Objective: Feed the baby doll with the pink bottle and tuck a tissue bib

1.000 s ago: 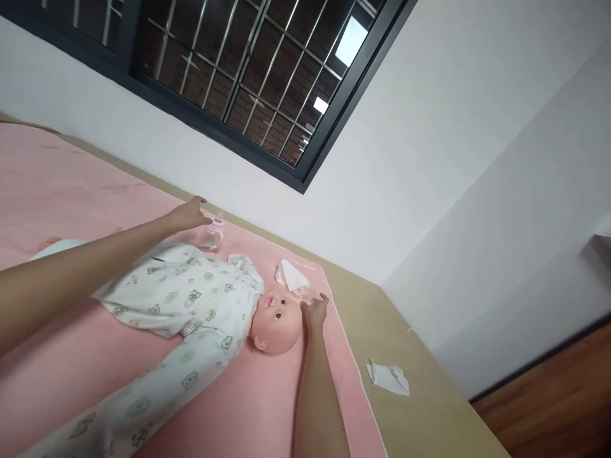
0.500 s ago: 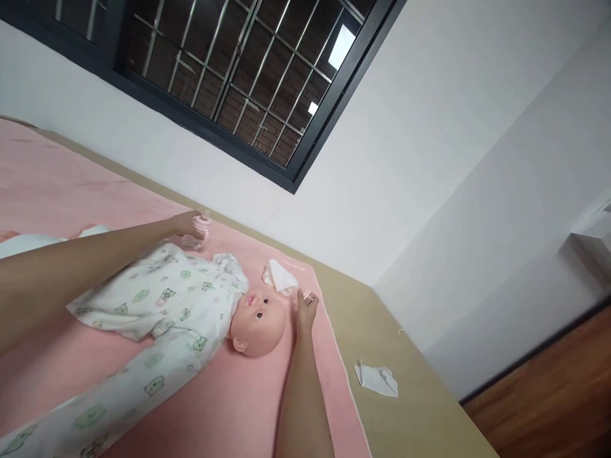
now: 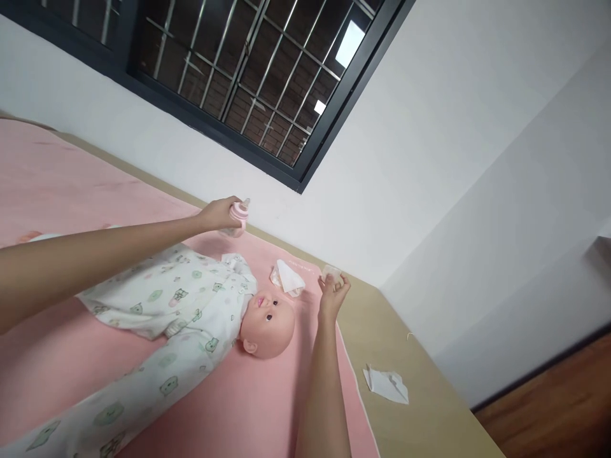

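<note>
My left hand (image 3: 218,214) is closed around a baby bottle (image 3: 238,216) with a pink collar and a clear nipple, raised above the mat near the wall. In my right hand (image 3: 334,298) is a clear bottle cap (image 3: 332,273), pinched by the fingers and lifted over the mat's right edge. Between my arms a baby doll (image 3: 268,326) lies on its back, in white clothes with green animal prints. A folded white cloth with a peach-coloured edge (image 3: 287,278) rests beside the doll's head.
A pink mat (image 3: 229,407) covers most of the tan surface (image 3: 405,420). A crumpled white tissue (image 3: 387,384) lies to the right of the mat. Behind stands a white wall (image 3: 353,210) with a dark-framed, barred window (image 3: 267,70).
My left hand has lifted the bottle and carried it to the right. My right hand has risen and moved right with the clear cap. The view has shifted slightly.
</note>
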Available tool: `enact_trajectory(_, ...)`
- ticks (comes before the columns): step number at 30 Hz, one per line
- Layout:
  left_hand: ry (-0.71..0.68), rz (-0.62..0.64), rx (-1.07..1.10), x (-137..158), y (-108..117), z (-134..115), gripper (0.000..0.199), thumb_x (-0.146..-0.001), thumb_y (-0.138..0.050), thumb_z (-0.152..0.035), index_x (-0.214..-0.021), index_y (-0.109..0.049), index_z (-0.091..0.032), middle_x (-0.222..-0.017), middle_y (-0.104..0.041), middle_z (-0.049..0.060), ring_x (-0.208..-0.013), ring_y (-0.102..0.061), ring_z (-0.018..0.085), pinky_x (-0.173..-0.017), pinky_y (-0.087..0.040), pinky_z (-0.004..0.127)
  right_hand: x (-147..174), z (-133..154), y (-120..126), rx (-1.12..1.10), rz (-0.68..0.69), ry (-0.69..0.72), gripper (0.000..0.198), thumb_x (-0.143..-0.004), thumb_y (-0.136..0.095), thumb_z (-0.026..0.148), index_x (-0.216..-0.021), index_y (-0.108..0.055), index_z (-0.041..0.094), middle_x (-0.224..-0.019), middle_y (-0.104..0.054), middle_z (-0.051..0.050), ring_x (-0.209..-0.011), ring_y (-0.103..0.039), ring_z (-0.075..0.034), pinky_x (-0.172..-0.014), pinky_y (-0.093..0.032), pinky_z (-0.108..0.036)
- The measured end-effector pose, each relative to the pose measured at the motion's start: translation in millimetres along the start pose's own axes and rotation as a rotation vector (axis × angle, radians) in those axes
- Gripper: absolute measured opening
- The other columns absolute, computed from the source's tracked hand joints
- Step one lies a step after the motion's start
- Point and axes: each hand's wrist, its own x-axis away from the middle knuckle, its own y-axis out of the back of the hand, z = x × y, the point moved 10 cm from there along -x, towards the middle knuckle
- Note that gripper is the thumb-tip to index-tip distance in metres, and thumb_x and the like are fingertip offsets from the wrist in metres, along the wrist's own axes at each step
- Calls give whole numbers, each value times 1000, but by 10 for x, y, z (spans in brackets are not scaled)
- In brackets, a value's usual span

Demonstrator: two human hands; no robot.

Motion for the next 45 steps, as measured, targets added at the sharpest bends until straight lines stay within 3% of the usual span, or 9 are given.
enact_trajectory(4,-156,39,77,439,-40,-545,55,-60,-57,-34,-113,-55,-22,-106,-65,4,-95,-61,26,-76,-45,30,131,629,-417,-22,262,41,55,-77,-67,51,-120,-51,20,-131,-50,-11,-112,-59,-21,-96,-52,-38)
enact_trajectory(8,-204,67,107,1007,-63,-901,78,-62,-58,-34,-137,-38,-21,-116,-60,9,-108,-56,30,-90,-42,37,527,1247,-852,96,572,77,54,-77,-72,40,-125,-55,25,-128,-56,-8,-107,-61,-19,-94,-52,-34)
enact_trajectory(14,-311,40,106,1487,36,-1200,84,-69,-59,-35,-145,-25,-25,-116,-60,8,-107,-55,30,-96,-36,44,950,1814,-1013,169,594,214,47,-77,-74,37,-117,-49,28,-119,-58,-4,-92,-65,-15,-84,-55,-31)
enact_trajectory(19,-390,-4,112,1537,146,-1220,86,-72,-60,-35,-148,-20,-26,-115,-61,6,-106,-58,27,-102,-29,44,1210,1818,-1280,242,667,230,35,-84,-67,37,-116,-56,28,-117,-60,-5,-102,-61,-19,-91,-53,-37)
enact_trajectory(25,-484,-195,77,1582,444,-1269,84,-68,-66,-38,-142,-31,-25,-113,-64,4,-98,-61,25,-97,-36,40,1445,1637,-1561,-46,564,108,91,-71,-78,38,-143,-22,37,-143,-39,-8,-123,-53,-24,-96,-53,-41)
enact_trajectory(28,-524,-236,49,1638,516,-1324,76,-69,-66,-38,-138,-36,-26,-109,-67,4,-97,-62,25,-97,-37,41,1478,1573,-1603,-83,526,80,102,-67,-81,38,-144,-13,38,-142,-39,-10,-122,-55,-24,-97,-52,-41)
enact_trajectory(34,-528,-234,72,1685,547,-1360,67,-71,-65,-42,-132,-42,-25,-108,-68,5,-98,-63,26,-94,-41,41,1477,1593,-1581,-133,513,41,96,-66,-82,36,-139,-21,34,-133,-47,-10,-110,-62,-24,-95,-54,-42)
enact_trajectory(39,-623,-286,61,1756,584,-1422,61,-74,-63,-36,-129,-43,-20,-107,-68,6,-98,-64,24,-94,-40,39,1509,1654,-1569,-149,492,52,92,-66,-82,35,-138,-25,31,-132,-49,-9,-112,-61,-23,-98,-53,-43)
enact_trajectory(45,-617,-284,18,1755,549,-1421,61,-74,-63,-31,-129,-44,-14,-109,-68,9,-99,-63,24,-95,-40,41,1506,1621,-1545,-114,489,31,93,-65,-83,39,-139,-28,30,-130,-52,-9,-112,-61,-23,-97,-52,-44)
